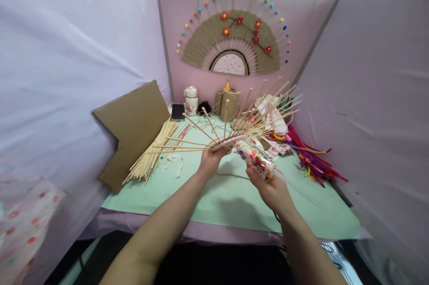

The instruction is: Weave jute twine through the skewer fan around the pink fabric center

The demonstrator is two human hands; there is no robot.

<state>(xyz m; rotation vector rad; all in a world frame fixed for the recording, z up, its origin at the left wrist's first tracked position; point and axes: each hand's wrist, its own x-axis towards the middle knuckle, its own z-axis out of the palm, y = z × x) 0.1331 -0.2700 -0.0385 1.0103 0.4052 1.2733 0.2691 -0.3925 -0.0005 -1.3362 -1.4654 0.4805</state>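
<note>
My left hand [210,158] is closed on the base of a half-made fan [234,128], a spread of thin wooden sticks fixed to a pale curved piece. The sticks fan out up and to the right above the green table mat [217,195]. My right hand [268,184] is closed round a patterned tube-like object [256,157] with red and white print, its tip next to the fan's base. Both hands are raised above the middle of the mat.
A bundle of loose sticks [150,155] lies at the left beside a cardboard sheet [134,124]. Coloured pipe cleaners [311,160] are piled at the right. A jar [191,99] and twine rolls [229,102] stand at the back. A finished fan [233,41] hangs on the pink wall.
</note>
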